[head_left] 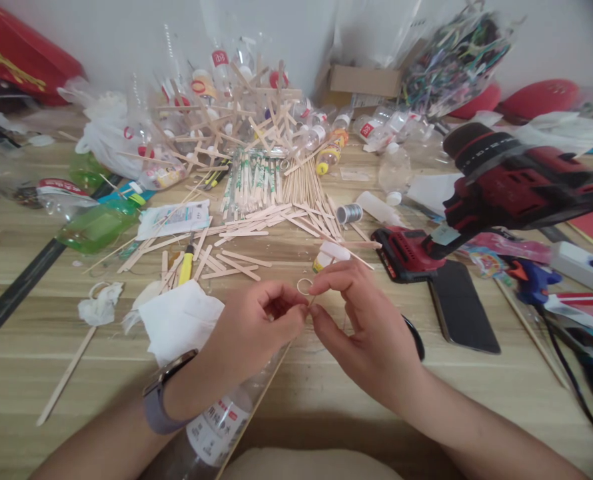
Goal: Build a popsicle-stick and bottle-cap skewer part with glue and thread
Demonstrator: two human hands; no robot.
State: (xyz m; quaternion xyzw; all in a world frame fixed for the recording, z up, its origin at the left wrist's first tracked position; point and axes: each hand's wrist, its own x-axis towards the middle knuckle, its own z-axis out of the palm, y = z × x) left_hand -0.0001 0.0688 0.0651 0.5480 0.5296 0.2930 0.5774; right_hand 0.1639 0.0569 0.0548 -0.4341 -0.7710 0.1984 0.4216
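In front of me my left hand (259, 320) and my right hand (366, 327) meet fingertip to fingertip over the table. Between them is a small, pale, thin ring (304, 287), with a short end running down to the fingertips. My right index finger touches the ring's side, and my right thumb is close to the left fingertips. Both hands are closed in a pinch; fingers partly hide how each one grips. A clear plastic bottle with a white label (219, 427) lies under my left forearm. Just behind the hands stands a small white-capped container (329, 257).
Loose craft sticks (236, 263), a yellow-handled tool (186, 263) and tissue (179, 320) lie at left. A red drill (506, 193) stands at right, near a phone (464, 307) and a blue glue gun (531, 280). Plastic bottles and bundled sticks crowd the back.
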